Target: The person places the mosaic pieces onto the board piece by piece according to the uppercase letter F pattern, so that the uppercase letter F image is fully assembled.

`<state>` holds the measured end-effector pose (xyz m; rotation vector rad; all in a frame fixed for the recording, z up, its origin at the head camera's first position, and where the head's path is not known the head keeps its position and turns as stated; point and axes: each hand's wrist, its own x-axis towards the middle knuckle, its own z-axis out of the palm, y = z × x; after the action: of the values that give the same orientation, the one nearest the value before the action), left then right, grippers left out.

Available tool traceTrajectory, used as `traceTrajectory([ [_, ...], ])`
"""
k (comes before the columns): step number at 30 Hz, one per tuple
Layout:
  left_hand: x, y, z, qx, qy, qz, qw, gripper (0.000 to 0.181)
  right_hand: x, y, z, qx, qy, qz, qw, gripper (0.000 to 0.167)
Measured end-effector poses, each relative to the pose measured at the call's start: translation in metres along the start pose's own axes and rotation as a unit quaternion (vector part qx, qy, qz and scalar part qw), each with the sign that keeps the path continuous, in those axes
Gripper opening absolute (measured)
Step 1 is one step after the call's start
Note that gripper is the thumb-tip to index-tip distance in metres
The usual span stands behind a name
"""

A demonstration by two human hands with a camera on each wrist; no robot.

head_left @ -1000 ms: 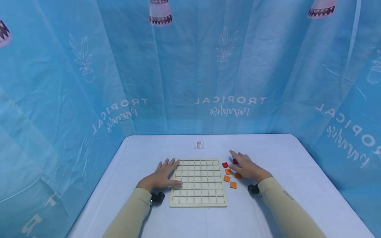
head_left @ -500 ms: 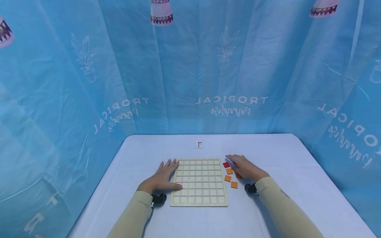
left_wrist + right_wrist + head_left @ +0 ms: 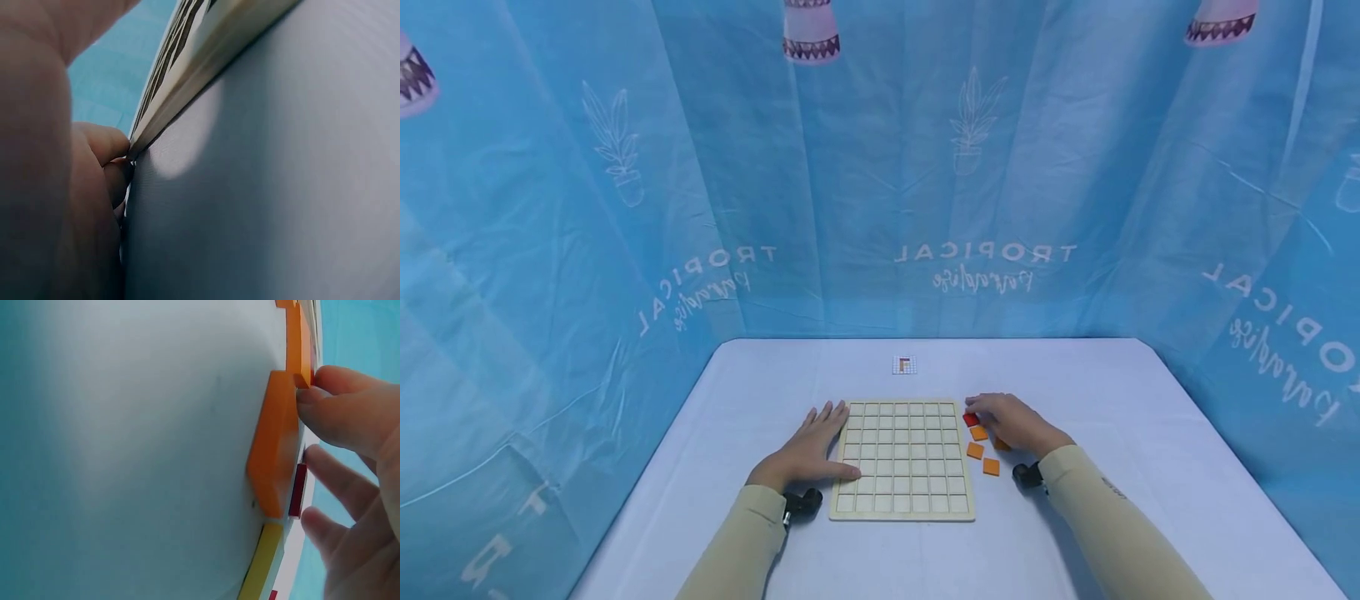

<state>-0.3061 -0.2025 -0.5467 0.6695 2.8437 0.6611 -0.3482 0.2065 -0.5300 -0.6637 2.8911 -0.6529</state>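
My left hand (image 3: 805, 454) lies spread at the left edge of a pale wooden grid board (image 3: 905, 473), its thumb over the squares. In the left wrist view the fingertips touch the board's side (image 3: 187, 87). My right hand (image 3: 1017, 421) is bent over a red square tile (image 3: 971, 420) just right of the board. Its fingertips touch that tile; whether they pinch it is hidden. Orange tiles (image 3: 975, 451) lie around and below this hand. In the right wrist view, a dark red tile (image 3: 299, 490) and a yellow tile (image 3: 262, 559) lie under the fingers.
A small printed card (image 3: 905, 365) with a coloured grid pattern lies behind the board. White cloth (image 3: 805, 558) covers the table, and blue curtains (image 3: 865, 183) hang around its back and sides.
My right hand has moved left and down, from hovering over the tiles to the red tile, with its fingers more bent. The red tile has shifted slightly toward me. My left hand stays put.
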Motion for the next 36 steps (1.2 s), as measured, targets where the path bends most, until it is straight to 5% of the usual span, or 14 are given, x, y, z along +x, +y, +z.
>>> traceTrajectory([
  [6,-0.001,0.000,0.001,-0.003,-0.009,-0.005,0.9999,0.130,0.001,-0.005,0.001,0.042,0.019,0.014,0.9988,0.034],
  [36,-0.001,-0.002,0.002,0.011,-0.007,-0.005,0.9999,0.127,0.006,-0.012,0.003,0.016,0.067,0.017,0.9975,0.028],
])
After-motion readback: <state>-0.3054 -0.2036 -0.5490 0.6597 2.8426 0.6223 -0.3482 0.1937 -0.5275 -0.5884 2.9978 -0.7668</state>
